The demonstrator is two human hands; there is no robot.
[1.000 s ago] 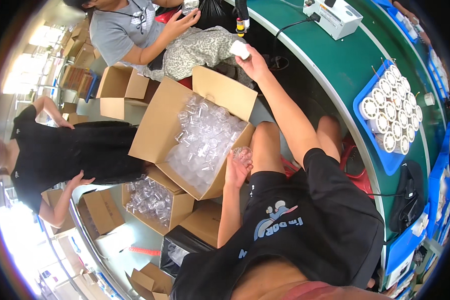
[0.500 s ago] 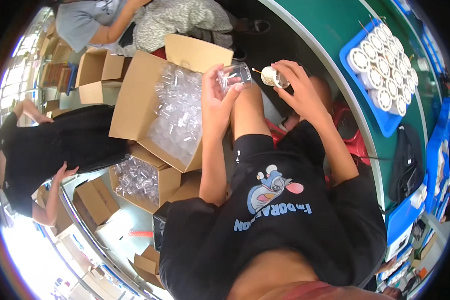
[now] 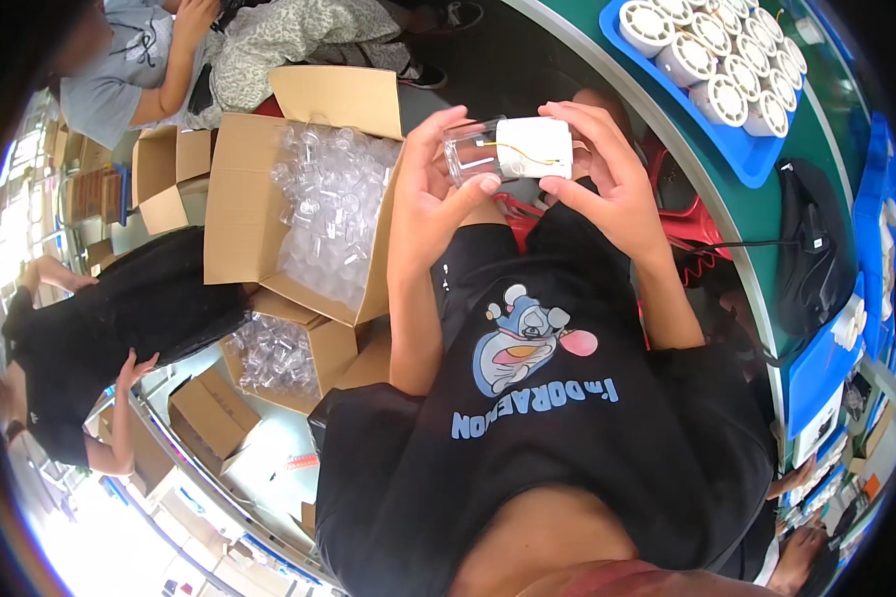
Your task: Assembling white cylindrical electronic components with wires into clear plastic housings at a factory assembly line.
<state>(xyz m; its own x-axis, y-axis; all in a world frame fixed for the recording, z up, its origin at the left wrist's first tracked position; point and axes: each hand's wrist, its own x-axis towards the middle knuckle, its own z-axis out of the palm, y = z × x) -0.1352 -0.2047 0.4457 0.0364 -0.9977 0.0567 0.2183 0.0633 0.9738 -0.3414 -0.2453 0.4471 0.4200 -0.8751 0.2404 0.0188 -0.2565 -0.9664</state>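
Note:
In front of my knees, my left hand [image 3: 424, 199] grips a clear plastic cup [image 3: 464, 155], thumb below and fingers above. My right hand [image 3: 611, 171] holds a white cylindrical housing [image 3: 534, 139] by its outer end. A thin yellow wire [image 3: 518, 152] runs along the housing's side and reaches into the cup. Both parts lie sideways in one line, the cup's mouth meeting the housing's left end. Whether the housing sits inside the rim cannot be made out.
To the left, a large open carton [image 3: 244, 199] holds many clear cups, with a smaller carton [image 3: 334, 353] below. On the green table [image 3: 567, 25] at right stands a blue tray [image 3: 735, 159] of white round housings, near a black bag [image 3: 811, 239]. Other people sit and stand at left.
My hands have come together, bringing the cup and the white housing end to end. The housing has turned so its side with the wire shows. The whole view has shifted somewhat.

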